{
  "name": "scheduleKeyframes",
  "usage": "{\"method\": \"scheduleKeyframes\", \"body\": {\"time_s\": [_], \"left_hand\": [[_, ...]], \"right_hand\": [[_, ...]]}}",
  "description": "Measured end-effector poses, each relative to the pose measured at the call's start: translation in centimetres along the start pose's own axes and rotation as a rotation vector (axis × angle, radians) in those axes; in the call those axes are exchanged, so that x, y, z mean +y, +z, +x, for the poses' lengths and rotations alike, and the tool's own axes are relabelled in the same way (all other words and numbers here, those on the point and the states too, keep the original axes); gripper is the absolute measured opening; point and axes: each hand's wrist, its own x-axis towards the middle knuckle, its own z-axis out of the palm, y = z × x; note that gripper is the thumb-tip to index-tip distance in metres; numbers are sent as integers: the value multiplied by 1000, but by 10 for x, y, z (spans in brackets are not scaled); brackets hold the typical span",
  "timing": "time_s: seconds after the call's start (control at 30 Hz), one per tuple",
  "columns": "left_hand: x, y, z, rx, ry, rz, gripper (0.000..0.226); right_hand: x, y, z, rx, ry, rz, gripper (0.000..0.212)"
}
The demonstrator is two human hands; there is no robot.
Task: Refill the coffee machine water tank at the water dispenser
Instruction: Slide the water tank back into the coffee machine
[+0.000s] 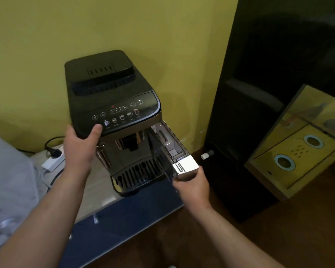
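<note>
A black coffee machine stands on a low counter against the yellow wall. My left hand grips its front left top corner, thumb on the control panel. The clear water tank with a silver front sticks partway out of the machine's right side, towards me. My right hand holds the tank's silver front end from below. The water dispenser is not in view.
A white power strip with a black plug lies left of the machine. A tall black cabinet stands close on the right, with a yellow wooden box leaning beside it. A grey cloth-like bundle is at the left edge.
</note>
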Motion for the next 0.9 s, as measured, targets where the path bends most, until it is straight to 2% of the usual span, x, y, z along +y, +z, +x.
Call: {"method": "scheduleKeyframes", "body": {"time_s": [0.07,0.13,0.43,0.6,0.9], "left_hand": [[3,1,1,6,21,-7,50],[5,2,0,11,43,-46,44],[0,0,3,-29,-17,-173,45],[2,0,2,-32,-28,-189,41],[3,-3,1,-59,-26,-210,53]], "right_hand": [[2,0,2,-7,1,10,50],[3,1,4,2,-7,8,52],[8,14,13,4,-22,14,58],[7,19,12,5,-42,27,53],[-4,31,29,-19,-49,26,54]]}}
